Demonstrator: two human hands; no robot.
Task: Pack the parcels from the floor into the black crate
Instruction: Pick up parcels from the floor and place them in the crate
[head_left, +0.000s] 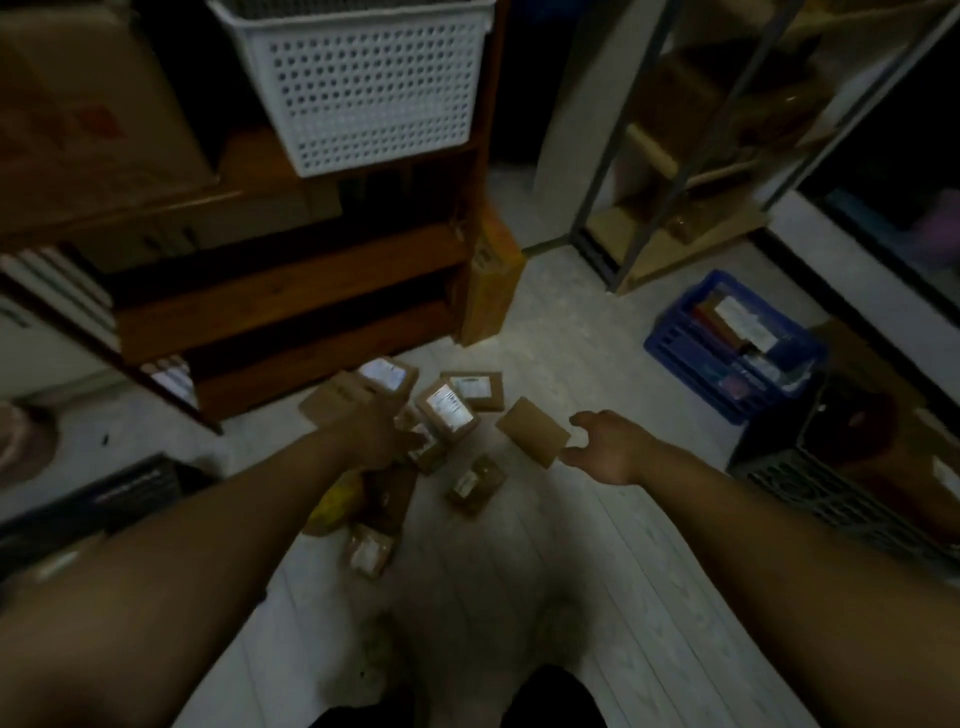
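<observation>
My two bare forearms (779, 551) fill the bottom of the view, reaching forward and down, and a dark patch of clothing is cut off at the lower edge. My left hand (379, 439) is over a heap of small brown cardboard parcels (449, 413) on the pale floor (545, 545). Only its back shows and its fingers are hidden and blurred, so I cannot tell whether it grips anything. My right hand (608, 447) pinches the near edge of a plain flat brown cardboard parcel (530, 428) between thumb and curled fingers, just right of the heap. Several parcels carry white labels too blurred to read. A yellow packet (335, 501) lies partly hidden under my left arm. The black lattice plastic crate (810, 488) stands on the floor at the right, cut off by the frame edge, with dim brown shapes inside. Beyond it a blue plastic crate (685, 348) holds packets. Farther back are a dark wooden shelf unit (291, 291), a white perforated plastic basket (363, 104) above it, and a grey metal rack (675, 244).
</observation>
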